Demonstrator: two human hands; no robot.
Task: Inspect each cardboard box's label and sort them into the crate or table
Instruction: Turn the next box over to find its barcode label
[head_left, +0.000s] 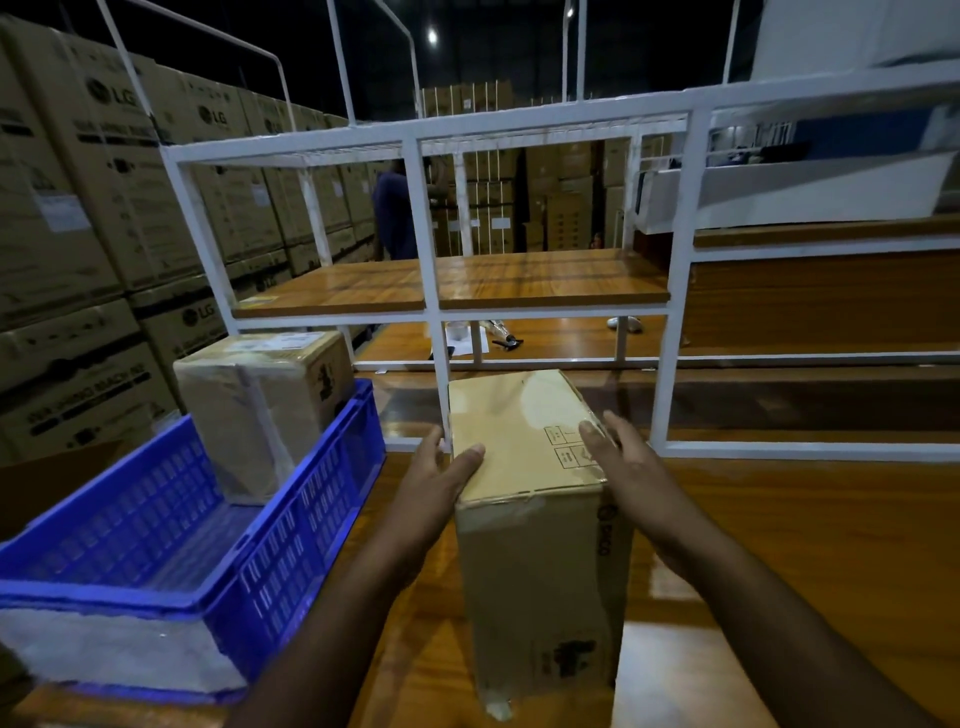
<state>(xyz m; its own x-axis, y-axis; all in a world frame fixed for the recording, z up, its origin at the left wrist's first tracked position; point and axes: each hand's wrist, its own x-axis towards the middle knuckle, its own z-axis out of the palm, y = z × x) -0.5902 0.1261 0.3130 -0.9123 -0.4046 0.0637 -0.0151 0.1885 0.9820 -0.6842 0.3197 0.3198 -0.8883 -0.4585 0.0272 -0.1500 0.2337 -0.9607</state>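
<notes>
A tall cardboard box (524, 441) stands upright on the wooden table (805, 545) in front of me. My left hand (436, 478) grips its left side, thumb lying over the top edge. My right hand (628, 467) holds the right side, thumb on the top near some printed symbols. No label shows on the faces I can see. A second cardboard box (260, 410), wrapped in clear film with a white label on top, stands in the far end of the blue plastic crate (291, 545) at my left.
A white metal shelf frame (431, 291) with wooden shelves stands just behind the box. Stacked large cartons (104, 208) wall off the left. A person (395, 213) stands far behind the shelves. Small items lie on the lower shelf (498, 338).
</notes>
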